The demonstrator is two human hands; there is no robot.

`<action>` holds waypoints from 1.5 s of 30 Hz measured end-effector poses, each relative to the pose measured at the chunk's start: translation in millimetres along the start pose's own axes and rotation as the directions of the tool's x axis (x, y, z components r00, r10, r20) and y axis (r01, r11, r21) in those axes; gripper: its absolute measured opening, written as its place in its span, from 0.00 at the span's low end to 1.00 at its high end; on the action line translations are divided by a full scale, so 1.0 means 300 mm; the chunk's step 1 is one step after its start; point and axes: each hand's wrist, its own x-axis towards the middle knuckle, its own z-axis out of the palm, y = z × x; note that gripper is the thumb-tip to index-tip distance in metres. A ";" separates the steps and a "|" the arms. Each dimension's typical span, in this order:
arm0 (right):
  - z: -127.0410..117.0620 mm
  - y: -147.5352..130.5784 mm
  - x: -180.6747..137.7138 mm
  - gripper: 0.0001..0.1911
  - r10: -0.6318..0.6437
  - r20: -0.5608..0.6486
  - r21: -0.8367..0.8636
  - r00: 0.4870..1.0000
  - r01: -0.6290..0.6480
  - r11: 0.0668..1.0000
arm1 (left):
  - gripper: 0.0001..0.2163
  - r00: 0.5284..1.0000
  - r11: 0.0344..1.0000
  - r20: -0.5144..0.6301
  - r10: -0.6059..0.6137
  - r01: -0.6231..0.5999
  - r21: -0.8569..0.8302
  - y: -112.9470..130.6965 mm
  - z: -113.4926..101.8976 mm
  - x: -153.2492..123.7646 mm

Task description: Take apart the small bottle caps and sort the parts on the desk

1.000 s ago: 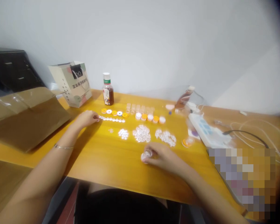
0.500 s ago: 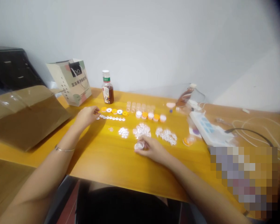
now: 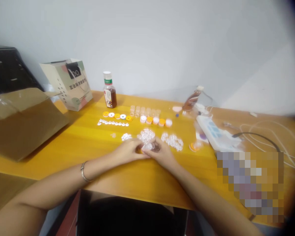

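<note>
Both hands meet over the near middle of the table. My right hand (image 3: 164, 153) is closed around a small clear plastic cup (image 3: 148, 147), tilted, with something whitish at its mouth. The fingers of my left hand (image 3: 134, 150) are bent in against the cup's left side; what they pinch, if anything, is hidden. Just beyond the hands lie a pile of white ring-like pieces (image 3: 146, 134), a smaller pile of white discs (image 3: 126, 136) and another pile of white pieces (image 3: 172, 141). A row of small white pieces (image 3: 113, 123) lies farther left.
Orange and white round lids (image 3: 117, 116) and lidded cups (image 3: 156, 121) stand in rows, with clear cups (image 3: 143, 111) behind. A drink bottle (image 3: 109, 91), paper bag (image 3: 75, 87) and cardboard box (image 3: 27, 124) are left; a power strip (image 3: 212, 132) and cables are right.
My left hand has moved right and nearer, from the row of small white pieces to the cup in my right hand. The whole view has shifted slightly.
</note>
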 end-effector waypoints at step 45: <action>-0.013 -0.024 -0.032 0.15 -0.202 0.026 -0.166 0.979 0.203 0.965 | 0.10 1.000 0.977 -0.007 0.031 -0.031 -0.211 -0.018 0.030 -0.029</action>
